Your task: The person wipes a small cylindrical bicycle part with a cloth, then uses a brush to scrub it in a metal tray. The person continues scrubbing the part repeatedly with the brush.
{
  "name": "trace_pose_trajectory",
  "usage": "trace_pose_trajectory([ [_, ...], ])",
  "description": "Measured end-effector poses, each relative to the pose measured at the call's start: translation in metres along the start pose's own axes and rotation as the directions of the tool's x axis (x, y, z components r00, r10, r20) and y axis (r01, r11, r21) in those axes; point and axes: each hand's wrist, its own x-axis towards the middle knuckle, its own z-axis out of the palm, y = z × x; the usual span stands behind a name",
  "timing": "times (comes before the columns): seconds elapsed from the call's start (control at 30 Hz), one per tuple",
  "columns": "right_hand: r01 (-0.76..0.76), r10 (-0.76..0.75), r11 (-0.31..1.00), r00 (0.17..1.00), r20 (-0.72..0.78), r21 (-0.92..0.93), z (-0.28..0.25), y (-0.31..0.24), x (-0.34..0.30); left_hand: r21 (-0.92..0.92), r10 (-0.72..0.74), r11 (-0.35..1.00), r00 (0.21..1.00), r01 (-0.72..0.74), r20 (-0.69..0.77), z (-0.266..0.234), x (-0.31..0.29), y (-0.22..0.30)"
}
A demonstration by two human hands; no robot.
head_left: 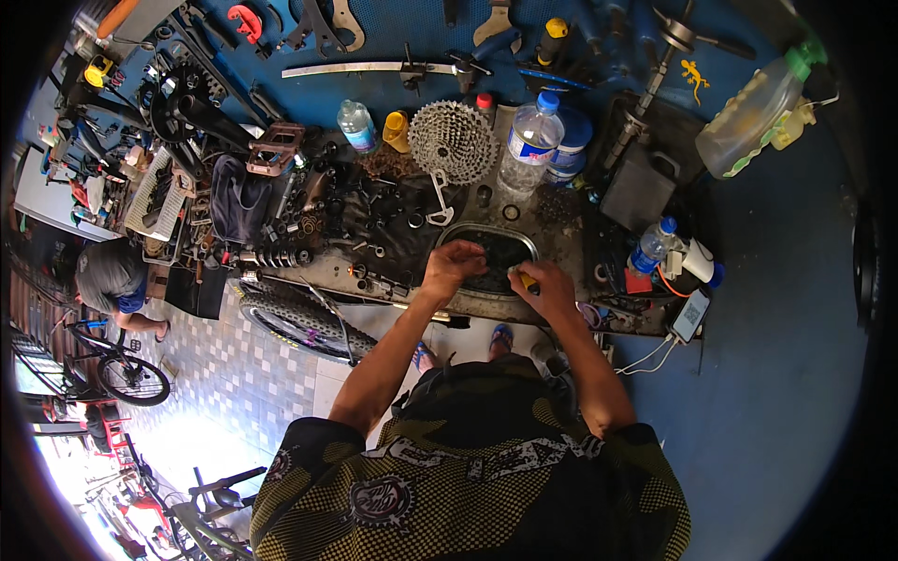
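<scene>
My left hand [456,267] is over the left side of a metal-rimmed tray [488,224] with a dark inside. Its fingers are curled together, and whatever they may pinch is too small to make out. Across the tray's right side, my right hand [550,288] is closed round a tool with a yellow and black handle [529,282]; the tool's working end cannot be made out. Just behind the tray lie a silver bracket-like part [440,201] and a dark ring [511,212]. A large bicycle cassette [454,142] stands upright farther back.
Loose small parts crowd the workbench [327,271] to the left. Plastic bottles [533,140] and a grey case [640,187] stand at the back right. A phone [690,316] with white cables hangs at the right edge. A bicycle tyre [304,323] is below left; a person [114,276] bends farther off.
</scene>
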Motion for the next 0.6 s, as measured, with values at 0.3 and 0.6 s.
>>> trace_pose_trajectory([
  [0.3,-0.222,0.222,0.969,0.975,0.013,0.113,0.003,-0.006,0.008,0.801,0.38,0.494,0.913,-0.338,0.151,0.007,0.009,0.001],
  [0.6,-0.253,0.261,0.956,0.965,-0.036,0.15,-0.015,-0.005,0.006,0.858,0.142,0.131,0.866,-0.496,0.479,-0.001,-0.002,0.016],
])
